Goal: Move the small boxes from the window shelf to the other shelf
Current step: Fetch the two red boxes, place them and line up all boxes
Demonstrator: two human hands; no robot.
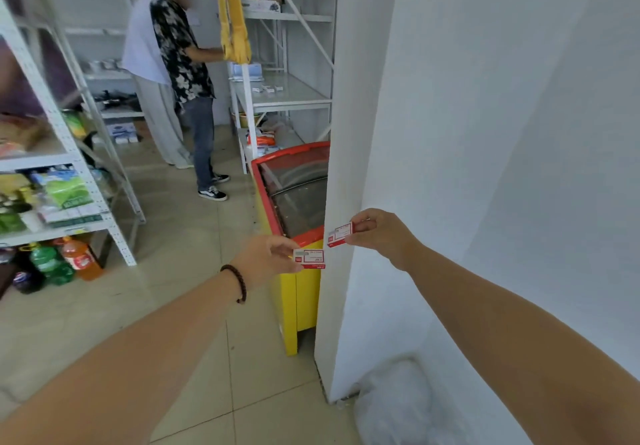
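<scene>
My left hand [268, 259] pinches a small red and white box [309, 259] by its left end, held out in front of me at waist height. My right hand [379, 235] grips a second small red and white box [341, 234], tilted, just right of and above the first; the two boxes are almost touching. Far ahead, a white metal shelf [301, 96] carries several small boxes [267, 89] on its middle board. The window shelf is not in view.
A white wall corner [349, 167] stands right in front of my right hand. Behind it sits a red and yellow chest freezer [294, 292]. A person in a patterned shirt [183, 63] stands at the far shelf. Stocked shelving [52, 167] and bottles [79, 257] line the left.
</scene>
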